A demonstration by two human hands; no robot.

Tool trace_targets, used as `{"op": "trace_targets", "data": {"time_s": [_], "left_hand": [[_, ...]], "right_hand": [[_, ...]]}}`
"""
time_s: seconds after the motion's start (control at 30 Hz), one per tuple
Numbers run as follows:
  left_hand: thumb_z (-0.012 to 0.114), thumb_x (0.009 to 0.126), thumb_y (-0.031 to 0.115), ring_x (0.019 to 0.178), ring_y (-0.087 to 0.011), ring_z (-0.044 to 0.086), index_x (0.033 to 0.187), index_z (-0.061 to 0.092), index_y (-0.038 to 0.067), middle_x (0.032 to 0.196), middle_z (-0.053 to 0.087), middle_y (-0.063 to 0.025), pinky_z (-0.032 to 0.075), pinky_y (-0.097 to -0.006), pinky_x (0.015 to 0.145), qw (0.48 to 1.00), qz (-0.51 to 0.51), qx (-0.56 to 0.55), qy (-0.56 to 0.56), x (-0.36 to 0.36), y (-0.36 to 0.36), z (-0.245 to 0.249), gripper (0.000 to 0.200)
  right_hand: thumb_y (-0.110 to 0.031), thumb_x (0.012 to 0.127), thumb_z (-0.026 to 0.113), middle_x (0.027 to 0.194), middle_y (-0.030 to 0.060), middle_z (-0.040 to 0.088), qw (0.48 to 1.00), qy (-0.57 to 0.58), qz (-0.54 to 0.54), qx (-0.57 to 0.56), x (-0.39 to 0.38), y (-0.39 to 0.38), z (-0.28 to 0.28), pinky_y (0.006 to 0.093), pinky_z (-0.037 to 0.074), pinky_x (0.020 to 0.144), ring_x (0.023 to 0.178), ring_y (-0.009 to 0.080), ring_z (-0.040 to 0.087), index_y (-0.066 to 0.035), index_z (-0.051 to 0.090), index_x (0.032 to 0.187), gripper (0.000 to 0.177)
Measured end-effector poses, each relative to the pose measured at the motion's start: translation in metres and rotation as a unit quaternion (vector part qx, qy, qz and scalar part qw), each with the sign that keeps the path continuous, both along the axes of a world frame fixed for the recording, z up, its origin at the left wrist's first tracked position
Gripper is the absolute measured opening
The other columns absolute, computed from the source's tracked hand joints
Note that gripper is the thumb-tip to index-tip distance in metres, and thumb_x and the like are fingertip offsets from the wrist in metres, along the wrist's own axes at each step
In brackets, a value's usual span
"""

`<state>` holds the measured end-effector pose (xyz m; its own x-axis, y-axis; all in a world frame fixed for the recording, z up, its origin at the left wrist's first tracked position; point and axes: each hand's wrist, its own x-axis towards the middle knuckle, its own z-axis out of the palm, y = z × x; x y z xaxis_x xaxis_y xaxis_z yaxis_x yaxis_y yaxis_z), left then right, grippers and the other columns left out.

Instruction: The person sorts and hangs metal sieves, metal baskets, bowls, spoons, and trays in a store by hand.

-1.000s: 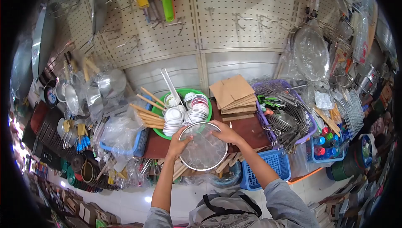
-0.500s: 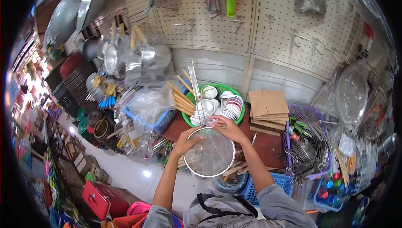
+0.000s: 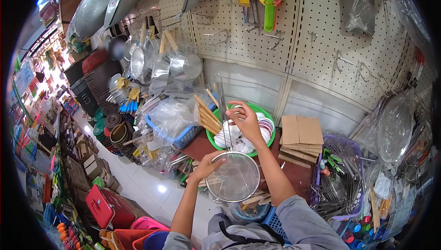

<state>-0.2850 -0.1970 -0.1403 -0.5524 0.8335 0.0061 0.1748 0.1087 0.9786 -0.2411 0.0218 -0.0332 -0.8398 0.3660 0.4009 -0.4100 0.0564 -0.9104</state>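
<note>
A round wire-mesh strainer (image 3: pixel 233 178) with a long metal handle is held in front of my body, its handle pointing away from me. My left hand (image 3: pixel 206 166) grips the left side of its rim, thumb over the mesh. Curled fingers of my right hand (image 3: pixel 244 122) are at the handle, partway along it. Behind the strainer, a green basin (image 3: pixel 273 137) holds stacked white bowls (image 3: pixel 225 136), partly hidden by my right hand and the handle. Wooden sticks (image 3: pixel 209 117) lean at the basin's left side.
Flattened cardboard pieces (image 3: pixel 301 133) are piled right of the basin. Beyond them stands a purple basket (image 3: pixel 358 158) of metal utensils. A blue basket (image 3: pixel 186 137) with plastic-wrapped goods is on the left. Pans (image 3: pixel 186 66) and a green squeezer (image 3: pixel 268 2) hang at the pegboard.
My right hand has moved from the strainer's rim up along its handle. The left hand stays on the rim. The camera view has shifted, so the surroundings appear lower and further right.
</note>
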Motion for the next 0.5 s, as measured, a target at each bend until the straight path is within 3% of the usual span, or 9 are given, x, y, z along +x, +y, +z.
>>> {"op": "trace_targets", "data": {"time_s": [0.07,0.23,0.3,0.37,0.5], "left_hand": [[0.07,0.102,0.027,0.087,-0.0047,0.052,0.132,0.065,0.004,0.098,0.062,0.0053,0.046,-0.023,0.076,1.0,-0.009,-0.014,-0.016,-0.008,0.006,0.0,0.039],[0.07,0.101,0.02,0.099,-0.0134,0.061,0.145,0.055,0.005,0.115,0.068,-0.0036,0.052,-0.0329,0.087,0.995,-0.048,0.028,0.088,-0.043,0.031,0.031,0.049],[0.069,0.101,0.018,0.107,-0.0139,0.064,0.149,0.05,0.006,0.131,0.067,-0.0071,0.052,-0.0327,0.092,0.984,0.004,0.077,0.161,-0.06,0.047,0.066,0.054],[0.07,0.1,0.015,0.105,-0.0132,0.065,0.15,0.049,0.007,0.135,0.065,-0.0103,0.054,-0.0311,0.091,0.974,0.066,0.195,0.099,-0.079,0.068,0.114,0.055],[0.072,0.097,0.011,0.098,-0.0129,0.068,0.152,0.05,0.009,0.132,0.067,-0.0121,0.055,-0.0286,0.086,0.913,0.108,0.345,0.189,-0.118,0.107,0.206,0.058]], "right_hand": [[-0.018,0.096,0.076,0.104,0.0075,0.071,1.0,0.015,0.0,0.019,-0.007,0.003,0.013,0.0258,0.061,0.07,0.088,0.0083,0.068,-0.006,0.059,0.134,0.043],[-0.013,0.098,0.072,0.104,0.0087,0.069,0.997,0.034,-0.028,0.061,-0.025,0.015,0.04,0.0256,0.062,0.066,0.084,0.0086,0.068,-0.007,0.055,0.144,0.049],[-0.012,0.099,0.069,0.104,0.0094,0.068,0.994,0.05,-0.056,0.08,-0.034,0.019,0.053,0.0267,0.062,0.065,0.083,0.0095,0.068,-0.011,0.05,0.151,0.055],[-0.01,0.1,0.067,0.104,0.0098,0.068,0.989,0.062,-0.082,0.107,-0.04,0.021,0.066,0.0278,0.062,0.065,0.083,0.0104,0.068,-0.015,0.046,0.156,0.06],[-0.009,0.101,0.064,0.106,0.0094,0.068,0.968,0.073,-0.138,0.195,-0.064,0.028,0.104,0.0295,0.063,0.066,0.081,0.0119,0.065,-0.025,0.036,0.162,0.07]]}}
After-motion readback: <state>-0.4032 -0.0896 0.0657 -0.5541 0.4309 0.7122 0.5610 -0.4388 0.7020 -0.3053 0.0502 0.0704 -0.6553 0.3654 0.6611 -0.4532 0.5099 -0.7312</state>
